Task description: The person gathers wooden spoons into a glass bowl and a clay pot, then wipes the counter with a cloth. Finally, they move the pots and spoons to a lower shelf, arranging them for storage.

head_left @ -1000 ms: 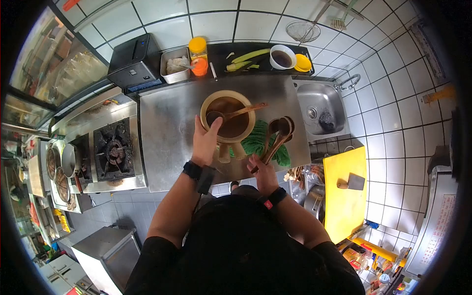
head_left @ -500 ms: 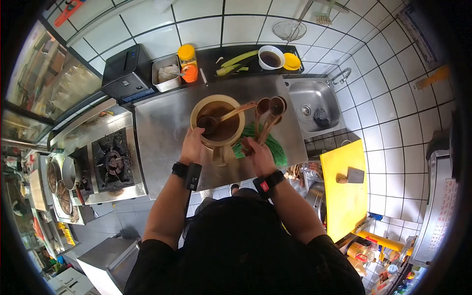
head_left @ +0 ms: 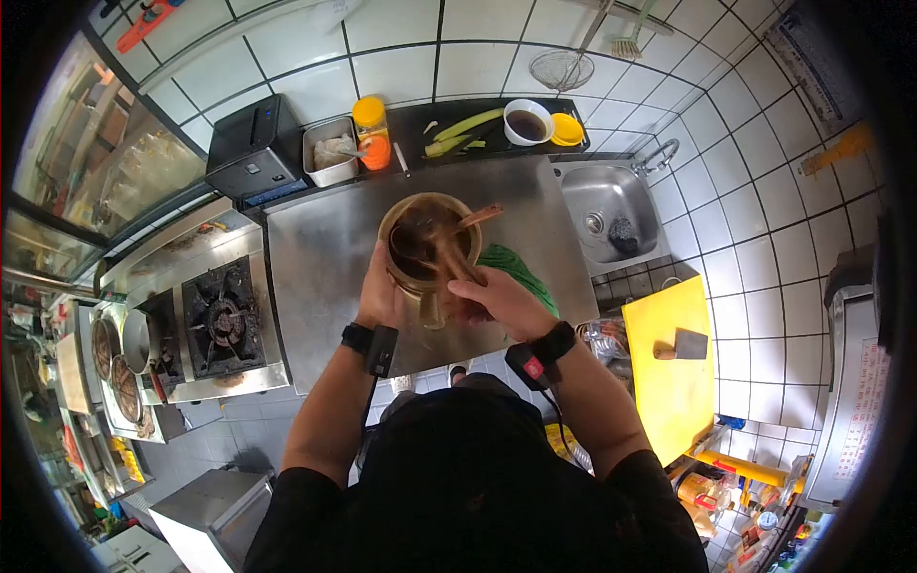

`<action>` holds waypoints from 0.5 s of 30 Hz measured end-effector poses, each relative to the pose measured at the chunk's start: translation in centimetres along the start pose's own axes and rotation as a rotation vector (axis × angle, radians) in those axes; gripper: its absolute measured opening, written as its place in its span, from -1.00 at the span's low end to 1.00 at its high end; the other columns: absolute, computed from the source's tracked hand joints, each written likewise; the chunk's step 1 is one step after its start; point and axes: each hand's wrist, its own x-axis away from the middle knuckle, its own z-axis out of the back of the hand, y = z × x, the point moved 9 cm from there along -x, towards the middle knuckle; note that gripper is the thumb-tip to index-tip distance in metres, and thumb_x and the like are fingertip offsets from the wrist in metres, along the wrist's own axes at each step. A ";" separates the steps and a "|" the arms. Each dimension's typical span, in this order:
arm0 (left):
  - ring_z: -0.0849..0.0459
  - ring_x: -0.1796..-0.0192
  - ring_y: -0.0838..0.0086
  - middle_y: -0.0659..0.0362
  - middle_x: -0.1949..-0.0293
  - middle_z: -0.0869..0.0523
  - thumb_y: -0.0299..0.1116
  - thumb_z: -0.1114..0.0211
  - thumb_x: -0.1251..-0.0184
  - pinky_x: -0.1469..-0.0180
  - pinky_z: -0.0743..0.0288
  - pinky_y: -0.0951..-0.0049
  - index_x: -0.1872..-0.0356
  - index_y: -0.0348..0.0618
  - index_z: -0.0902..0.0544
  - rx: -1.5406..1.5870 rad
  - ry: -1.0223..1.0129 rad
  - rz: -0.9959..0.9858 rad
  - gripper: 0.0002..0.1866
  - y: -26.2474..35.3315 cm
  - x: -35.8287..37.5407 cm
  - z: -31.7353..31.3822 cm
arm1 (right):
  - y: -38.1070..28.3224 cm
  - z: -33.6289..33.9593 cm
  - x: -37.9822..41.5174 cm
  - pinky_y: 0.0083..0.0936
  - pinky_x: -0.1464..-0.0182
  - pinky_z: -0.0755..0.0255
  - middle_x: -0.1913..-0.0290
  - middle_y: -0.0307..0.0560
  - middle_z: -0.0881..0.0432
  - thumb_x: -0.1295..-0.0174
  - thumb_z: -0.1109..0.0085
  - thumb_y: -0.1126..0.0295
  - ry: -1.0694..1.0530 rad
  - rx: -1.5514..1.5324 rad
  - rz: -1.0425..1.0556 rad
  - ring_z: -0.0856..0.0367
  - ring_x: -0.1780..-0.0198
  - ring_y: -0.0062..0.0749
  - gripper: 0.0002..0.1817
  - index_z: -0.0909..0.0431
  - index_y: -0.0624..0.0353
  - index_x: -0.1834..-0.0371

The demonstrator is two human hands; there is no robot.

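A round tan pot [head_left: 386, 225] with brown liquid and a stubby handle towards me stands on the steel counter. My left hand [head_left: 380, 291] grips its left side. My right hand [head_left: 511, 304] is closed around the handles of several wooden ladles [head_left: 465, 268], whose heads are down inside the pot, blurred by motion. Another wooden handle [head_left: 485, 215] leans out over the rim at the upper right. To the right of the pot, partly behind my right hand, lies a green cloth [head_left: 516, 268].
Behind the steel counter [head_left: 330, 239], a dark ledge holds a steel container [head_left: 330, 177], jars, green stalks [head_left: 468, 126] and a white bowl [head_left: 527, 140]. A sink [head_left: 594, 253] is to the right. A gas burner [head_left: 225, 320] is left; a cleaver [head_left: 690, 344] lies on the yellow board [head_left: 664, 411].
My right hand has tipped the ladles from upright beside the pot to heads-down inside it. My left hand has shifted slightly along the pot's left side.
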 end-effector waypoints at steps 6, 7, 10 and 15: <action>-0.33 -0.45 0.26 -0.01 -0.42 -0.35 0.04 0.09 -0.61 -0.48 -0.16 0.35 -0.46 -0.29 -0.19 -0.470 0.091 -0.353 -0.34 1.9 0.7 1.3 | 1.0 1.8 -0.4 -0.43 0.31 -0.56 0.31 -0.17 -0.64 -0.45 -0.11 -0.02 0.110 -0.015 -0.033 -0.66 0.34 -0.52 -0.52 -0.50 0.24 -0.04; -0.30 -0.47 0.26 -0.01 -0.43 -0.32 0.05 0.09 -0.61 -0.49 -0.14 0.35 -0.47 -0.29 -0.16 -0.464 0.104 -0.357 -0.33 1.7 0.9 1.1 | 0.9 2.4 -0.3 -0.39 0.32 -0.58 0.29 -0.11 -0.66 -0.46 -0.09 -0.01 0.125 0.145 -0.024 -0.69 0.34 -0.43 -0.50 -0.48 0.28 -0.08; -0.21 -0.51 0.26 -0.01 -0.47 -0.24 0.06 0.09 -0.61 -0.51 -0.06 0.34 -0.50 -0.28 -0.09 -0.446 0.135 -0.367 -0.29 1.3 1.5 1.0 | -1.1 3.9 0.2 -0.29 0.22 -0.61 0.19 0.06 -0.67 -0.48 -0.04 0.03 0.245 0.952 0.234 -0.72 0.24 -0.21 -0.47 -0.48 0.36 -0.14; -0.07 -0.57 0.26 -0.01 -0.55 -0.09 0.09 0.09 -0.60 -0.56 0.08 0.34 -0.55 -0.26 0.04 -0.442 0.171 -0.378 -0.23 0.8 1.8 0.8 | -9.0 4.9 0.3 -0.13 -0.12 -0.51 -0.06 0.27 -0.62 -0.50 0.04 0.13 0.701 1.046 0.772 -0.62 -0.06 0.12 -0.51 -0.50 0.38 -0.18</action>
